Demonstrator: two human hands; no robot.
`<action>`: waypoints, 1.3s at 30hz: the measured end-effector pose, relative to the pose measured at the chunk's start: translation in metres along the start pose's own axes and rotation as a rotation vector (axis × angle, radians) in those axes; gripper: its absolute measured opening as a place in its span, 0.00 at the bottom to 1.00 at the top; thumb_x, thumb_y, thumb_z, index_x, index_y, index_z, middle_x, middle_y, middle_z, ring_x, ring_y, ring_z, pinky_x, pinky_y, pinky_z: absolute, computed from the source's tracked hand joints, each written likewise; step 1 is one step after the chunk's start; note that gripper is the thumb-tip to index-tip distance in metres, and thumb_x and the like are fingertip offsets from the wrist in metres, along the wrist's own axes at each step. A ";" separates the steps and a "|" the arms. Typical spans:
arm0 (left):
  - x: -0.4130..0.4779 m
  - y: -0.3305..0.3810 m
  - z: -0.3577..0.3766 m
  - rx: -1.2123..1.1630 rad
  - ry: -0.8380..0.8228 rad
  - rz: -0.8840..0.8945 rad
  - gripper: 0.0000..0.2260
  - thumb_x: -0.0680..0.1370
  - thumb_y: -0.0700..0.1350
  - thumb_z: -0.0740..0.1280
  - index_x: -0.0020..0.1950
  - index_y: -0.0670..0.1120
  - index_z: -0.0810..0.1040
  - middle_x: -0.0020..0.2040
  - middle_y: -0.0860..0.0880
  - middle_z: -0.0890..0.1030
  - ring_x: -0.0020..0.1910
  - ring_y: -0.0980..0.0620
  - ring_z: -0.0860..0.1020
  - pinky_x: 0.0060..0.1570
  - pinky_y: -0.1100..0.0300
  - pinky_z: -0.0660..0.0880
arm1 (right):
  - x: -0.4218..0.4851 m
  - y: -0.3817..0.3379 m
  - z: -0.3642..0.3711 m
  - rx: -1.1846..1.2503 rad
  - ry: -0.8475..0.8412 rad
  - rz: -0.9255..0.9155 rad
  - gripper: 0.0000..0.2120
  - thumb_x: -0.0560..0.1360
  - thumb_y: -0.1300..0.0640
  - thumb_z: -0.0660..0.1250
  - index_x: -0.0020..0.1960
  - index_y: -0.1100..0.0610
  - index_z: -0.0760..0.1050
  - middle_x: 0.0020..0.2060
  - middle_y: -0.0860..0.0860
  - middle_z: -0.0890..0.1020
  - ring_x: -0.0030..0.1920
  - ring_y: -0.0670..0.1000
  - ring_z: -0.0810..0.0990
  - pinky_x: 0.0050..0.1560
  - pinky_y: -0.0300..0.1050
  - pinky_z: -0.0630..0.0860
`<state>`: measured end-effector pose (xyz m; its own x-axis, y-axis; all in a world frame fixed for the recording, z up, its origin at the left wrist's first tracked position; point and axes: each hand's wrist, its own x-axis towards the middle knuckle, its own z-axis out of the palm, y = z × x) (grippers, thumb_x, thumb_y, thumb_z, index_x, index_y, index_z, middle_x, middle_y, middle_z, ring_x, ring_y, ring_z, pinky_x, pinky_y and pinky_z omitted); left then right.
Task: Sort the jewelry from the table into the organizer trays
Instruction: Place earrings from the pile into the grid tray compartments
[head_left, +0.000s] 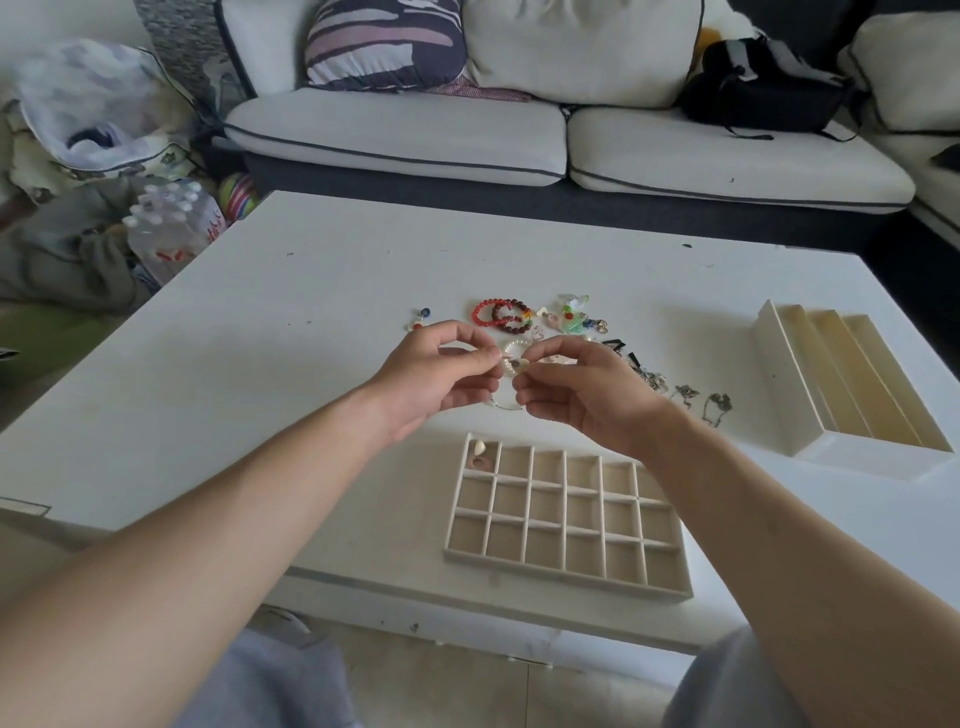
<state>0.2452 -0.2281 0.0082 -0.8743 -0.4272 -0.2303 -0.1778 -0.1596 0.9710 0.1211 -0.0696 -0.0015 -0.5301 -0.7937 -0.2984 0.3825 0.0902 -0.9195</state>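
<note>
My left hand (439, 371) and my right hand (582, 395) meet above the white table (322, 312), both pinching a small pale pearl-like piece (513, 367) with a thin wire loop hanging below. Behind them lie red beaded bracelets (500, 314), green and coloured charms (571, 314), a small blue-and-red piece (420, 318) and silver chains (691, 395). A beige grid tray (566, 519) sits near the front edge; its top-left cell holds two small pieces (479, 453). A long-slot tray (852, 384) stands at the right.
A white sofa (415, 135) with a striped cushion (384, 41) and a black bag (763, 88) runs behind the table. Water bottles (171, 223) and clothes pile up at the left. My knees show below the table's front edge.
</note>
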 end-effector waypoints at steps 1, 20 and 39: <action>0.000 0.000 0.001 -0.009 0.004 0.002 0.03 0.78 0.38 0.71 0.50 0.43 0.79 0.47 0.42 0.84 0.41 0.50 0.83 0.43 0.61 0.81 | 0.000 0.000 0.000 0.022 0.000 -0.008 0.07 0.80 0.69 0.63 0.48 0.60 0.77 0.39 0.59 0.84 0.37 0.53 0.84 0.40 0.43 0.83; 0.005 -0.011 0.004 0.246 -0.021 -0.096 0.11 0.74 0.38 0.77 0.53 0.46 0.80 0.42 0.50 0.85 0.41 0.52 0.82 0.42 0.61 0.79 | 0.007 0.011 -0.002 -0.129 0.096 -0.002 0.09 0.79 0.68 0.66 0.56 0.61 0.82 0.38 0.53 0.81 0.38 0.50 0.80 0.45 0.43 0.80; 0.006 -0.032 0.004 0.586 0.066 -0.239 0.05 0.71 0.40 0.78 0.44 0.45 0.85 0.37 0.47 0.83 0.33 0.52 0.78 0.35 0.62 0.80 | 0.013 0.029 -0.002 -0.592 0.068 0.083 0.09 0.73 0.67 0.72 0.43 0.54 0.82 0.34 0.47 0.81 0.36 0.47 0.79 0.45 0.45 0.80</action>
<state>0.2437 -0.2218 -0.0239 -0.7535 -0.4969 -0.4306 -0.5989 0.2484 0.7613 0.1235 -0.0762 -0.0332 -0.5713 -0.7309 -0.3733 -0.0514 0.4858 -0.8726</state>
